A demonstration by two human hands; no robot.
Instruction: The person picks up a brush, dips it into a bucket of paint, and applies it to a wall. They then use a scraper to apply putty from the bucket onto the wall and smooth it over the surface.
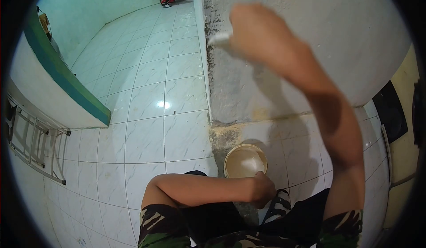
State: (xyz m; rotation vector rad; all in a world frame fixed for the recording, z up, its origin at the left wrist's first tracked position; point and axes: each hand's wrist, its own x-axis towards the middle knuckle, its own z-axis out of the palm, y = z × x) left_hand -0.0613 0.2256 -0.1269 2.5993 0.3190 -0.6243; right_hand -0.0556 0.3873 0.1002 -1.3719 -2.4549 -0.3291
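In the head view, the right grip (pixel 257 28) is closed around a white tool (pixel 220 38) (blurred, probably light and stiff, best held at its back end) by the wall's (pixel 337 35) rough left edge. The left grip (pixel 264 188) is at the bucket's (pixel 234 156) near rim; how firmly, I cannot tell. White paste (pixel 254 166) probably weights it; a sandalled foot (pixel 278 205) crowds its near side. A ladder (pixel 33 163) stands left.

A bucket (pixel 234 159) sits on the floor (pixel 146 141), before and slightly right of the wall's (pixel 333 26) bottom left corner; a ladder (pixel 31 162) is at the floor's left edge.
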